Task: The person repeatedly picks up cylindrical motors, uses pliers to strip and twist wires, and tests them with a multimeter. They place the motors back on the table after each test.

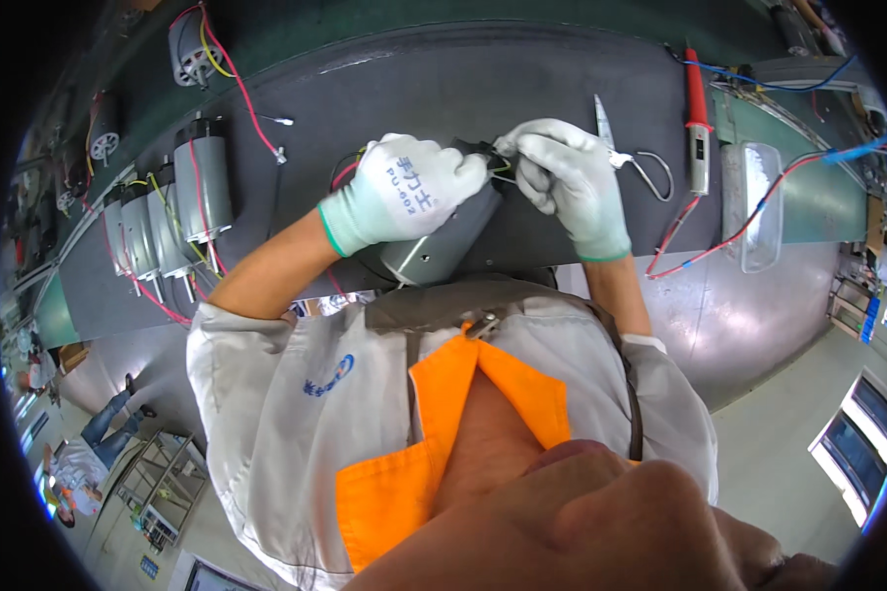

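A grey cylindrical electric motor (442,241) lies slantwise on the dark bench close to my body. My left hand (404,187), in a white glove with a green cuff, is closed around its upper part and hides much of it. Beside the motor's black far end, my right hand (567,182), gloved the same way, pinches at a thin yellowish wire (507,168). The fingertips of both hands nearly meet there, and the wire's exact ends are hidden. Red wire shows at the left of my left hand.
Several grey motors (203,182) with red and yellow leads stand at the left. Another motor (193,51) lies farther back. To the right are scissors (606,123), a red-and-white handheld tool (698,118) on a cable, and a clear plastic tray (762,207). A person (74,468) is at far lower left.
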{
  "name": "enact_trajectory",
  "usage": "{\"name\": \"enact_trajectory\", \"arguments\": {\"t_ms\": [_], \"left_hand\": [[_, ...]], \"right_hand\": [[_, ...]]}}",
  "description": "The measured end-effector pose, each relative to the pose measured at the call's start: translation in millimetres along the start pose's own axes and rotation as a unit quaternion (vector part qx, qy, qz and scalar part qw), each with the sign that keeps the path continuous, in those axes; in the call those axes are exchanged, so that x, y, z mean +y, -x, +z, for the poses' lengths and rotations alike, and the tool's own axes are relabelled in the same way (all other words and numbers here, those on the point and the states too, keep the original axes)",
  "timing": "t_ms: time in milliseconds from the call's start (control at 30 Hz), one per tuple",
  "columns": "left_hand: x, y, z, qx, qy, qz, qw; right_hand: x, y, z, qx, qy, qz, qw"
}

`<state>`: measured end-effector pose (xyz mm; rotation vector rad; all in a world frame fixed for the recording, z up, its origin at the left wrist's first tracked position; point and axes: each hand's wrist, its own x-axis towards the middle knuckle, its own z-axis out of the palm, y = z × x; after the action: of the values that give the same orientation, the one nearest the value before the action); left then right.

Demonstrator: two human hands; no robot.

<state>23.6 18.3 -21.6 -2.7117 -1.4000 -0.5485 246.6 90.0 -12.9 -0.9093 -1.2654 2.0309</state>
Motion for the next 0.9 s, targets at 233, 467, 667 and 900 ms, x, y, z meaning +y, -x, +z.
{"name": "enact_trajectory", "arguments": {"t_ms": [233,467,667,900], "left_hand": [[9.1,-14.2,-6.7,-0.083,-0.035,0.039,0.995],[-10.6,-15.9,-21.8,0.03,0.082,-0.037,0.996],[-41.4,-52.4,9.4,-0.099,0.371,-0.028,0.923],[-57.5,-66.0,-12.1,-0.14,0.704,-0.236,0.655]], "right_hand": [[-11.0,-77.2,13.1,-0.079,0.094,-0.132,0.984],[13.4,37.4,-86.9,0.28,0.709,-0.168,0.625],[76.7,149.1,-78.6,0.183,0.702,-0.112,0.679],[83.9,149.3,-42.2,0.228,0.735,-0.054,0.636]]}}
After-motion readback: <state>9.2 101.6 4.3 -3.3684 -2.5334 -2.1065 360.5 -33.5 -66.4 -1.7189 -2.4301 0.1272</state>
